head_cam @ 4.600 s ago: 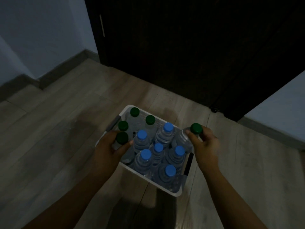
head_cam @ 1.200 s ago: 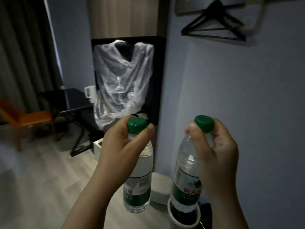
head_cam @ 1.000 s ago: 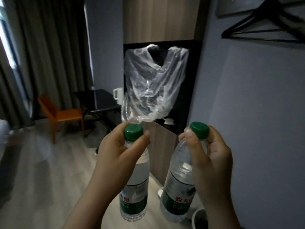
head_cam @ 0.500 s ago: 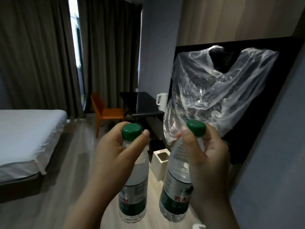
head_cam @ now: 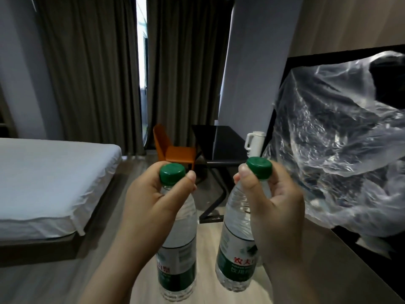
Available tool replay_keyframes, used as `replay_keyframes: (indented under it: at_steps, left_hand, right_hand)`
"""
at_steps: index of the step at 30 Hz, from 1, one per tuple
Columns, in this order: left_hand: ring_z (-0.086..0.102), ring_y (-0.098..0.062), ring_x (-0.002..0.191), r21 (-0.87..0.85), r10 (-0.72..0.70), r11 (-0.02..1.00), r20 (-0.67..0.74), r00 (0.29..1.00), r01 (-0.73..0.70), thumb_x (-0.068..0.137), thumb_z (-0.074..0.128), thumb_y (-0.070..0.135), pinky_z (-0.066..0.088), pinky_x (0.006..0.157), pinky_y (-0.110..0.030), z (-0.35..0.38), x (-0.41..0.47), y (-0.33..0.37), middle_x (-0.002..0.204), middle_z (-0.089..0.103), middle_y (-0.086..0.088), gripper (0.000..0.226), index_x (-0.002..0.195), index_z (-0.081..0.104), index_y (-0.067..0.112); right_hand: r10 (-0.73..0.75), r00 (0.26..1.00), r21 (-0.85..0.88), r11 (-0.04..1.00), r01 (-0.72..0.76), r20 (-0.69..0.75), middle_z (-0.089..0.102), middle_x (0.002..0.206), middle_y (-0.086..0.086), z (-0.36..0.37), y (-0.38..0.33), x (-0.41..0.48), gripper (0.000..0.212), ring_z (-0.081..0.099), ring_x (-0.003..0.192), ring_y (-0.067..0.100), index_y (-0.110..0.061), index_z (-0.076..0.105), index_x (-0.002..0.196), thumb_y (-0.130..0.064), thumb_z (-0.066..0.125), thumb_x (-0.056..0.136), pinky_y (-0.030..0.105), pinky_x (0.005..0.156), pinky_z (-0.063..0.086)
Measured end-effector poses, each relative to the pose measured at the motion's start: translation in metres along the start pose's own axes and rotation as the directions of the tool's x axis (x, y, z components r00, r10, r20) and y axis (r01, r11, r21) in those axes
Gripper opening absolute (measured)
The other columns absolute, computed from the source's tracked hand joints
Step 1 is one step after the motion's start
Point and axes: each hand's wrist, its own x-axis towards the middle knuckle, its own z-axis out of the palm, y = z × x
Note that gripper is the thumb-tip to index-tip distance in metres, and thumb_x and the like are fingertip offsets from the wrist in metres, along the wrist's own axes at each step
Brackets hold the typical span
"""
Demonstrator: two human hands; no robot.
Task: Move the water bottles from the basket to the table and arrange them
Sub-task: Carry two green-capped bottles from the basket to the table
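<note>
Bedroom floor [head_cam: 207, 238], black table [head_cam: 225, 141], left grip [head_cam: 151, 207] clasping left bottle [head_cam: 179, 255], right grip [head_cam: 278, 216] clasping right bottle [head_cam: 234, 249]

dark surface [head_cam: 223, 141] at the back, wood floor [head_cam: 65, 277] in front
a white kettle [head_cam: 254, 141] stands at its right edge; orange chair [head_cam: 175, 152] on the floor just beside it, white-sheeted bed [head_cam: 43, 178] off left

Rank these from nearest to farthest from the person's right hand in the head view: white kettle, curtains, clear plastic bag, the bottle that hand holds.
1. The bottle, gripped near its cap by the right hand.
2. The clear plastic bag, hanging just to the right.
3. The white kettle, on the black table ahead.
4. The curtains, along the far wall.
</note>
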Motion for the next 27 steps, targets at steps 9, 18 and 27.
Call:
replay_keyframes:
  at_steps: [9, 18, 27]
  left_hand:
    - [0.062, -0.010, 0.076, 0.043, -0.002, 0.999, -0.018, 1.000, 0.003, 0.083, 0.062, 0.041, 0.049, 0.061, -0.020, -0.016, 0.156, -0.103, 0.079, 0.066, 0.003, 0.023, 0.075, 0.064, 0.019]
    - [0.062, -0.014, 0.072, 0.044, -0.048, 0.998, 0.019, 0.999, 0.047, 0.086, 0.063, 0.035, 0.052, 0.065, -0.032, -0.007, 0.287, -0.199, 0.077, 0.066, -0.001, 0.022, 0.075, 0.063, 0.015]
    - [0.062, -0.014, 0.073, 0.091, -0.046, 0.995, 0.001, 0.999, 0.045, 0.082, 0.062, 0.042, 0.053, 0.069, -0.037, 0.044, 0.435, -0.289, 0.077, 0.067, -0.005, 0.027, 0.077, 0.064, 0.016]
  right_hand:
    - [-0.021, 0.998, 0.043, 0.999, 0.019, 0.053, 0.063, 0.077, -0.004, 0.125, 0.080, 0.107, 0.017, 0.060, 0.067, 0.002, -0.013, 0.063, 0.082, -0.029, 0.060, 0.089, 0.005, 0.060, 0.043]
    - [0.056, 0.998, 0.065, 0.996, -0.058, 0.038, 0.065, 0.076, 0.003, 0.218, 0.161, 0.205, 0.020, 0.062, 0.066, 0.010, -0.015, 0.063, 0.083, -0.033, 0.060, 0.088, 0.013, 0.059, 0.048]
    - [0.052, 0.998, 0.129, 0.990, -0.057, 0.047, 0.066, 0.077, 0.002, 0.288, 0.273, 0.333, 0.018, 0.062, 0.068, 0.007, -0.014, 0.064, 0.082, -0.031, 0.060, 0.086, 0.010, 0.060, 0.047]
